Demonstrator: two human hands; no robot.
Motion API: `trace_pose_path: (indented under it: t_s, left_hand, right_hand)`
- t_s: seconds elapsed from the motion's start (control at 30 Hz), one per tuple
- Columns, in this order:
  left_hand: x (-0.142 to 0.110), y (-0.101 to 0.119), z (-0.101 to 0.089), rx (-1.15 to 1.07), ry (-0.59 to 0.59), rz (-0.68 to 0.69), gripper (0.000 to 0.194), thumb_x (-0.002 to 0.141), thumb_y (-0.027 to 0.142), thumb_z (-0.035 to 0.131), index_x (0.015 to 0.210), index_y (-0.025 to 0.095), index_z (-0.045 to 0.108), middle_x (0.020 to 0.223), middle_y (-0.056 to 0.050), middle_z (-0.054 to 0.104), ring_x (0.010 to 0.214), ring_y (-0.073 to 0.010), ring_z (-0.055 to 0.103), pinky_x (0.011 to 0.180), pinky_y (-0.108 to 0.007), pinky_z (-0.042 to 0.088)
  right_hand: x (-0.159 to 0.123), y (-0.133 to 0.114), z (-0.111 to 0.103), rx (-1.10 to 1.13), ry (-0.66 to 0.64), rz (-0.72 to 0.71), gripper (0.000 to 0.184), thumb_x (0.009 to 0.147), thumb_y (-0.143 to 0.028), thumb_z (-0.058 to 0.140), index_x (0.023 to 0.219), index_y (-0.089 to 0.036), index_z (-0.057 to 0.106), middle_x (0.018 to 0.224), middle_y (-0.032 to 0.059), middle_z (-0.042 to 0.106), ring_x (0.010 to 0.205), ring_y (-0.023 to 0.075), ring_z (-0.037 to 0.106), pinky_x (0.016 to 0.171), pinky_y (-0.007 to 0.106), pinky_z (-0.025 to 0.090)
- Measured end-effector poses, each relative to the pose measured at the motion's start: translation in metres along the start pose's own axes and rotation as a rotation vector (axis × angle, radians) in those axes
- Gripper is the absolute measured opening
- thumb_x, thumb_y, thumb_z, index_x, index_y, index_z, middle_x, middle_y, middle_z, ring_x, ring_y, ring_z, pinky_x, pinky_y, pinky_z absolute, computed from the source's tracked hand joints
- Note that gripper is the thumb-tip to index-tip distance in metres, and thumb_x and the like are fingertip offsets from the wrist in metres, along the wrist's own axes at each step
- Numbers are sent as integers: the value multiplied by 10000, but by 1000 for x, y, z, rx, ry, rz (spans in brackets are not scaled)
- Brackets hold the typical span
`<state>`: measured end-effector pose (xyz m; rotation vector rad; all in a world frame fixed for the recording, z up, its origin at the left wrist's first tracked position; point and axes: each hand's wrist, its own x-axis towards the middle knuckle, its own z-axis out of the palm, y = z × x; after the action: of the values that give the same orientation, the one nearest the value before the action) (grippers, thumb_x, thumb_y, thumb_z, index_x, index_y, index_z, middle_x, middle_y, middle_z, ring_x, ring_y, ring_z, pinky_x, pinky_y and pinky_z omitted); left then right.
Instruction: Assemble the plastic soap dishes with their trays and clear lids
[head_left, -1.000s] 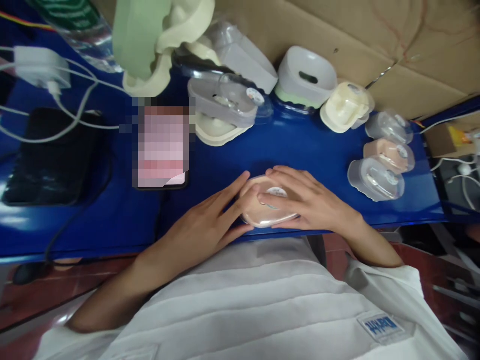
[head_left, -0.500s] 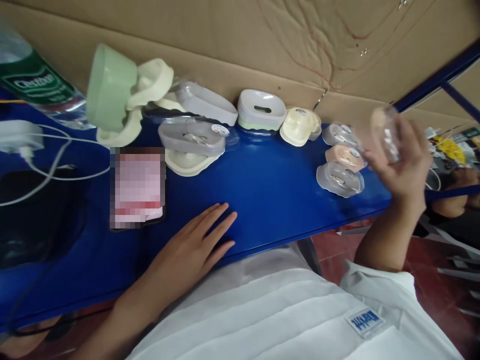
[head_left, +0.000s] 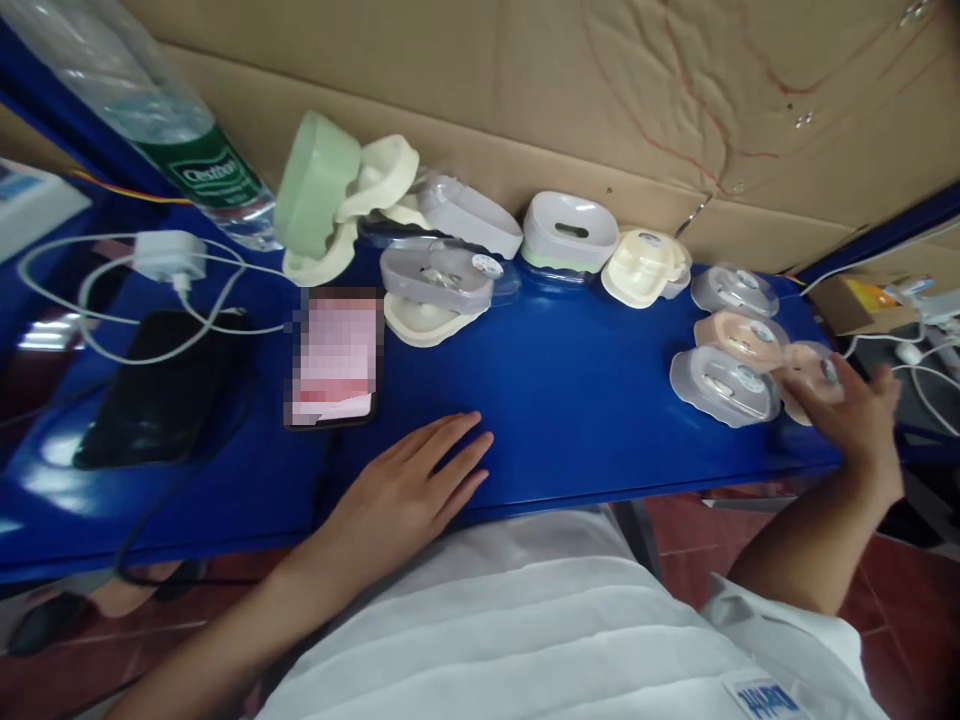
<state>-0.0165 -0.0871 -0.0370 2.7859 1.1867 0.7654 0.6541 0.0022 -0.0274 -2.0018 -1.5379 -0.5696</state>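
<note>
My left hand (head_left: 409, 490) lies flat on the blue table (head_left: 570, 400) near its front edge, fingers stretched out, holding nothing. My right hand (head_left: 855, 415) is at the table's right end, fingers closed round a peach soap case with a clear lid (head_left: 806, 375), low over the table beside a clear-lidded case (head_left: 721, 385). Just behind lie another peach case (head_left: 739, 335) and a clear one (head_left: 733, 290). The right hand is somewhat blurred.
Along the cardboard back wall (head_left: 525, 80) stand loose soap dish parts: a green one (head_left: 315, 195), cream ones (head_left: 645, 265), grey ones (head_left: 570, 230). A phone (head_left: 336, 355) lies left of centre. A water bottle (head_left: 161, 130), white charger with cable (head_left: 166, 255) and a black pouch (head_left: 161, 400) occupy the left.
My right hand has carried the peach case from the table's middle up and to the right, then down beside the finished cases. My left hand has stayed flat on the table.
</note>
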Motion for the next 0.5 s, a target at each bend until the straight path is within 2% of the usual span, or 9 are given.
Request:
trace_pose_path:
  t_s: [0.07,0.1,0.13,0.17,0.2,0.23,0.3,0.4,0.5]
  left_hand:
    - [0,-1,-12,35,-12,-20,336,1127,225,608,1437,145,712,1466,-179,730,1298,-328,754,1091,-482,677]
    - [2,-2,-19,66,-24,-27,358,1125,221,604,1463,146,696,1470,-186,726,1309,-346,747,1095,-503,672]
    - [4,-4,-26,102,-40,-30,379,1124,220,599,1486,144,680,1477,-195,719,1321,-365,739,1097,-525,667]
    - [7,-6,-33,141,-54,-31,393,1125,224,592,1500,138,668,1480,-205,714,1325,-380,733,1092,-542,663]
    - [12,-9,-40,181,-62,-28,399,1127,233,583,1503,127,664,1474,-214,715,1318,-391,733,1081,-552,662]
    - [19,-13,-45,220,-75,-27,400,1129,239,575,1498,114,664,1463,-222,718,1301,-396,737,1067,-554,662]
    - [36,-22,-52,302,-105,-35,396,1128,241,565,1472,80,675,1425,-236,729,1251,-401,751,1044,-550,658]
    - [65,-37,-48,428,-227,-103,433,1105,225,589,1474,7,650,1422,-289,701,1290,-447,718,1136,-607,583]
    - [84,-46,-31,439,-364,-165,547,1074,273,671,1517,-38,591,1351,-305,706,1266,-480,714,1132,-633,564]
  right_hand:
    - [24,-14,-12,-82,29,46,1193,541,-1044,730,1340,-164,822,1644,346,491,1505,654,438,1051,931,289]
    - [33,-33,-19,-76,61,14,1234,569,-1031,744,1421,-139,780,1675,352,454,1543,658,394,1094,936,253]
    - [37,-60,-27,-40,75,-76,1255,615,-1006,756,1484,-100,733,1672,360,448,1554,628,410,1148,891,282]
    - [38,-95,-35,22,73,-195,1203,697,-958,762,1525,-88,698,1657,352,471,1557,572,451,1191,820,345]
    - [34,-134,-42,81,30,-323,1062,837,-880,723,1577,-121,659,1667,313,489,1598,507,442,1241,755,364]
    - [27,-176,-47,132,-60,-451,891,971,-782,656,1617,-169,624,1663,262,526,1635,448,422,1289,704,356]
    - [8,-259,-49,275,-260,-699,654,1079,-620,623,1605,-232,632,1707,208,510,1612,386,478,1301,612,417]
    - [-19,-351,-25,450,-527,-1060,537,1146,-514,527,1609,-258,619,1695,164,558,1557,338,556,1272,550,484]
    - [-30,-396,15,444,-602,-1128,601,1144,-434,514,1693,-193,507,1757,198,477,1617,383,472,1293,612,436]
